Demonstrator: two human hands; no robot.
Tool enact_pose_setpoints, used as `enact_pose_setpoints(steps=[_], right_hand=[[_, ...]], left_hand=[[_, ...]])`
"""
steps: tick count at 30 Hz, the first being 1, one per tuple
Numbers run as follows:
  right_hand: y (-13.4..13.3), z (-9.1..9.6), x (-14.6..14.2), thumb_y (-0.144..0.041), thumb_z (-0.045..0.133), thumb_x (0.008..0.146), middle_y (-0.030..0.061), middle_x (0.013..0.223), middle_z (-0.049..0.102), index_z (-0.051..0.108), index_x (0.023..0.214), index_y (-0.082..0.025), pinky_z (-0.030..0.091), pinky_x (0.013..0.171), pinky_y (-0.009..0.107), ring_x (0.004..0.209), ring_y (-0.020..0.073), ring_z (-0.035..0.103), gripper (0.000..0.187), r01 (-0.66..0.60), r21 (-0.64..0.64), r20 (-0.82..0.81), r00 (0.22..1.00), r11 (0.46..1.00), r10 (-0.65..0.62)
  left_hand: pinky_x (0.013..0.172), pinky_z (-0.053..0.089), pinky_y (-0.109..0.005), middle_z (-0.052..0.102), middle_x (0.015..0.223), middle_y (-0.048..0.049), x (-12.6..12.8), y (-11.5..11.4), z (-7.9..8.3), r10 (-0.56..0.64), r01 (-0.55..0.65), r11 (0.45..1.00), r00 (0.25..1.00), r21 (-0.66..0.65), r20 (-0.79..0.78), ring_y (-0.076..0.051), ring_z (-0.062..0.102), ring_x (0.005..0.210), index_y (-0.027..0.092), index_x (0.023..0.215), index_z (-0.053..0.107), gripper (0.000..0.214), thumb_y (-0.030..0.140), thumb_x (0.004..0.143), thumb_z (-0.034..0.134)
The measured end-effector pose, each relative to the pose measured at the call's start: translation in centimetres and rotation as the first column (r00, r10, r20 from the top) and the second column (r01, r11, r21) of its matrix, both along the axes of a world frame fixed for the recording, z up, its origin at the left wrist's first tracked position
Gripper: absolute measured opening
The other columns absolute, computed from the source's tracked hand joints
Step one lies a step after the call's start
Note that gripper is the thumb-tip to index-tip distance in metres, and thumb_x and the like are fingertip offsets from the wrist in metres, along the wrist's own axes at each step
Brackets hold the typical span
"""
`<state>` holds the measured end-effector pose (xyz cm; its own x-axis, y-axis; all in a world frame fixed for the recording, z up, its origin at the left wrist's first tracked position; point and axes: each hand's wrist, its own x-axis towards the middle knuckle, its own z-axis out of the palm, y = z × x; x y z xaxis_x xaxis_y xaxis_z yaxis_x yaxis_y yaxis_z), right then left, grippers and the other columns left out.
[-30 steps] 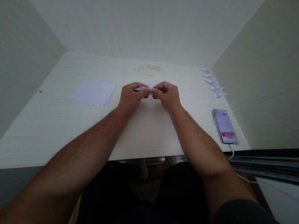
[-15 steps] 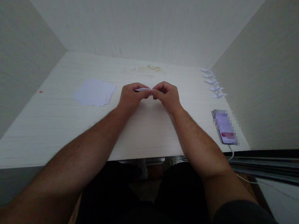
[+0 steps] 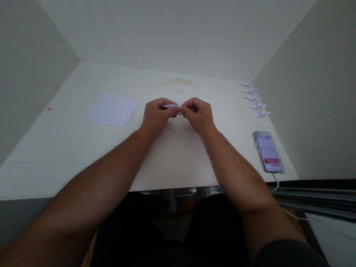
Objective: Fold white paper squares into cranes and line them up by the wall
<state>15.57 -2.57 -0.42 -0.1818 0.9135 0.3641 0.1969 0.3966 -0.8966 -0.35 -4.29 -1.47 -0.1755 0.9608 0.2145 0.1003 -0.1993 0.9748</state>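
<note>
Between my two hands is a small folded piece of white paper (image 3: 171, 106), held just above the white table (image 3: 176, 158). My left hand (image 3: 158, 112) is closed on its left part, thumb in front and fingers behind. With thumb and fingertips, my right hand (image 3: 199, 114) pinches the right end. Most of the folded paper is hidden by the fingers, so its exact shape cannot be made out.
A loose stack of white paper sheets (image 3: 114, 110) lies left of my hands. Several white paper cranes (image 3: 255, 100) stand in a row by the right wall. Nearer me on the right lies a phone (image 3: 268, 152) with a white cable (image 3: 276, 183). Walls enclose the table.
Almost nothing differs. Both hands keep their grip on the folded paper, with only a very slight shift of the fingers.
</note>
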Motion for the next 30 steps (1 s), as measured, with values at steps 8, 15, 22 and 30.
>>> enact_pose_setpoints(steps=[8,15,22,30], right_hand=[[-0.4,0.1,-0.2,-0.028,0.067,0.078,-0.0039,0.065,0.059,0.062,0.072,-0.021,0.041,0.063,0.028,0.064,0.0120,0.048,0.011,0.053,0.027,0.046,0.997,0.998,-0.054],[-0.5,-0.3,-0.3,-0.028,0.065,0.082,-0.0030,0.068,0.058,0.062,0.074,-0.022,0.041,0.065,0.029,0.067,0.0128,0.048,0.010,0.065,0.117,0.081,0.994,0.991,-0.075],[-0.6,-0.3,-0.3,-0.028,0.064,0.084,-0.0026,0.070,0.058,0.061,0.075,-0.023,0.043,0.070,0.030,0.070,0.0140,0.050,0.011,0.069,0.135,0.096,0.992,0.988,-0.082],[-0.5,-0.3,-0.4,-0.028,0.064,0.085,-0.0029,0.071,0.059,0.061,0.076,-0.022,0.043,0.071,0.029,0.070,0.0129,0.050,0.012,0.058,0.143,0.083,0.994,0.988,-0.070]], left_hand=[[0.060,0.053,-0.026,0.068,0.065,-0.0004,0.3,-0.2,0.3,-0.022,0.022,1.000,1.000,-0.003,-0.020,-0.013,0.063,0.060,0.019,0.075,0.071,0.018,0.033,0.066,0.080],[0.063,0.056,-0.028,0.067,0.065,0.0004,0.5,-0.2,0.0,-0.011,0.012,1.000,0.999,-0.016,0.045,-0.013,0.063,0.061,0.020,0.073,0.068,0.017,0.029,0.065,0.080],[0.064,0.056,-0.028,0.065,0.065,0.0012,0.9,-0.1,0.0,-0.005,0.009,0.999,0.994,-0.033,0.112,-0.012,0.062,0.061,0.020,0.073,0.066,0.016,0.026,0.065,0.079],[0.068,0.057,-0.028,0.065,0.066,0.0025,1.3,-0.4,0.8,-0.008,0.026,0.997,0.972,-0.071,0.233,-0.010,0.063,0.063,0.020,0.071,0.062,0.016,0.017,0.065,0.077]])
